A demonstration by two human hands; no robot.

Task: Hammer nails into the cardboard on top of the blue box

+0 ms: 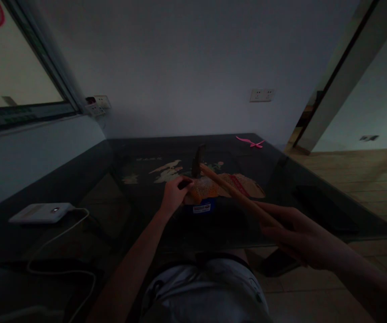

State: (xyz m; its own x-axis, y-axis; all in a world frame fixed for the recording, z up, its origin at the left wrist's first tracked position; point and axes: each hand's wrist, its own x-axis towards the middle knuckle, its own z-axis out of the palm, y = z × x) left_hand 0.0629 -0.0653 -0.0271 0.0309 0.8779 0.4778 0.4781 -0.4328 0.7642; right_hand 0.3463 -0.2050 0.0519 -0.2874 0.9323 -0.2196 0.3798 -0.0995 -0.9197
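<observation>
My right hand [289, 229] is wrapped round the wooden handle of a hammer [238, 195]. The dark hammer head [197, 162] is at the far end, just above or touching a flat orange-and-tan patterned piece [208, 187]; I cannot tell which. With fingers closed, my left hand [176, 192] grips the left end of that piece. A red band crosses its right part, and its material is unclear in the dim light. Beneath its left part sits a blue box [205, 207] with a white label.
On the dark glossy table [139, 224] lie a white power bank [41, 212] with a white cable [62, 237] at left, a pink bow-like object [252, 142] at the back right and a dark flat object [324, 208] at right. A wall [180, 89] stands behind.
</observation>
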